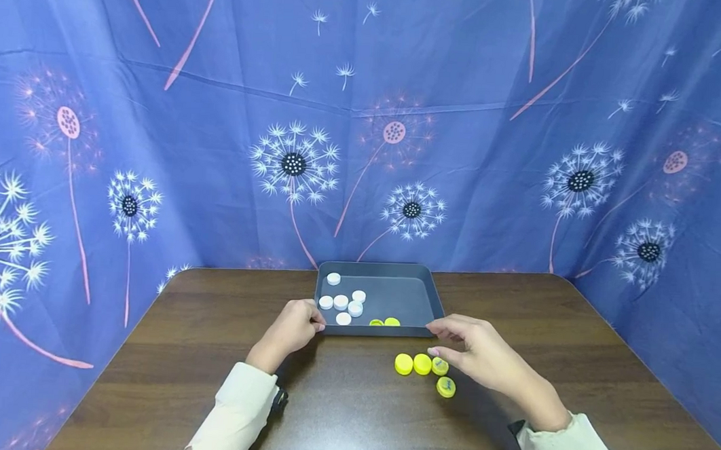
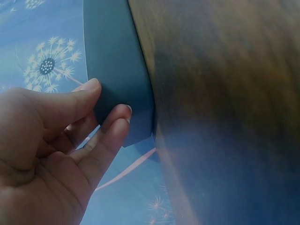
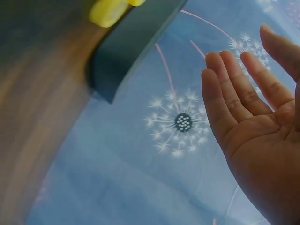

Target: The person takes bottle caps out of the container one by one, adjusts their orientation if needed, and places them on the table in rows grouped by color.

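A dark grey tray (image 1: 391, 332) sits toward the back of the table. My left hand (image 1: 294, 327) pinches its front left corner; in the left wrist view the thumb (image 2: 89, 86) lies at the rim and the fingertips (image 2: 123, 112) touch the outer wall. Several white bottle caps (image 1: 341, 302) lie in the tray's left half, and two yellow caps (image 1: 392, 322) by its front wall. My right hand (image 1: 482, 354) hovers near the front right corner, fingers extended and palm bare in the right wrist view. Just left of it, several yellow bottle caps (image 1: 422, 364) rest on the table.
The brown wooden table (image 1: 207, 339) reaches back to a blue dandelion-print cloth (image 1: 369, 62) that hangs behind it and along both sides. Two of the loose yellow caps have dark marks on top.
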A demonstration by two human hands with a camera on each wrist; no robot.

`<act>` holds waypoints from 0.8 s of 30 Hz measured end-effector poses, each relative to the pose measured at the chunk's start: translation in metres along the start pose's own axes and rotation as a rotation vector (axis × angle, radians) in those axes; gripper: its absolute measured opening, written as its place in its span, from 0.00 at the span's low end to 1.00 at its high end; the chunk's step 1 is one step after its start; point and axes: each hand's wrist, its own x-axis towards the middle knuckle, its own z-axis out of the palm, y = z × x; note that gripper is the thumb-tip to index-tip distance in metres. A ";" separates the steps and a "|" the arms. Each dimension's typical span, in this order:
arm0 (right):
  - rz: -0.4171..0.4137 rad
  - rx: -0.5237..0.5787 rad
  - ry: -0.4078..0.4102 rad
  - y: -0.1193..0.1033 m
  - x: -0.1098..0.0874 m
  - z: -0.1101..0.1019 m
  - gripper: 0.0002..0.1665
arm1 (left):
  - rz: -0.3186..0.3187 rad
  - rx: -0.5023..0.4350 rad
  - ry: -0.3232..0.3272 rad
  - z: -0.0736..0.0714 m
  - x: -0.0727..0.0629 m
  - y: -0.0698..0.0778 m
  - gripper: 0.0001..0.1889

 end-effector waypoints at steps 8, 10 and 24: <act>0.110 0.036 0.017 0.001 0.038 0.006 0.20 | -0.008 -0.004 0.013 0.001 0.000 0.000 0.07; 0.127 0.052 0.009 0.003 0.047 0.010 0.19 | -0.012 -0.009 0.009 0.002 0.000 0.000 0.07; 0.217 -0.059 -0.136 0.014 0.101 0.047 0.16 | -0.007 -0.015 0.002 0.001 0.000 -0.001 0.07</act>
